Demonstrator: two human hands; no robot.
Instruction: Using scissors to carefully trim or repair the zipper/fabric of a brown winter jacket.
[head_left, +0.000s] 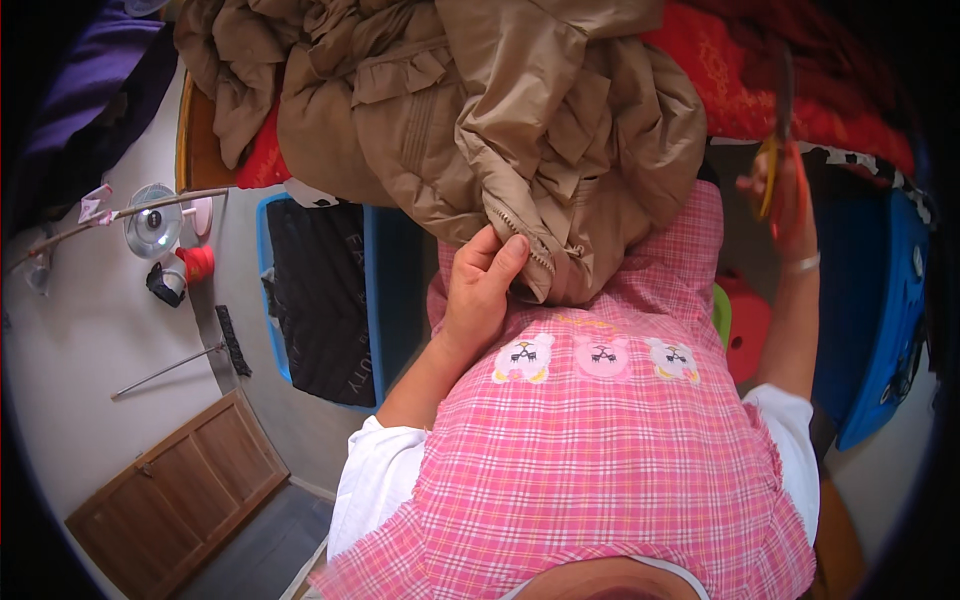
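"Two hands show here. What does the left one have?"

"The left hand (478,285) is pinched closed, thumb over bent fingers, on the near edge of a brown garment (400,130), right beside its zipper (525,232)."

"Where does that garment lie?"

"It is heaped in loose folds across a red cloth (820,105) at the far side, and it spills over the edge toward the person's lap, against the pink checked apron (600,450)."

"And the right hand?"

"The right hand (787,200) is raised off to the right, well apart from the left, and curled around the yellow handle of what look like scissors (784,120). The blades point away from the person. Blur hides the fingers somewhat, and I can't tell how far the blades are parted."

"Anything near them?"

"A white band (801,265) circles the right wrist. Past that arm stands something blue (880,330), and a red piece (745,325) shows between the arm and the apron. On the left, a black garment (320,300) lies in a blue bin (268,320), with a brown door (180,490) farther off."
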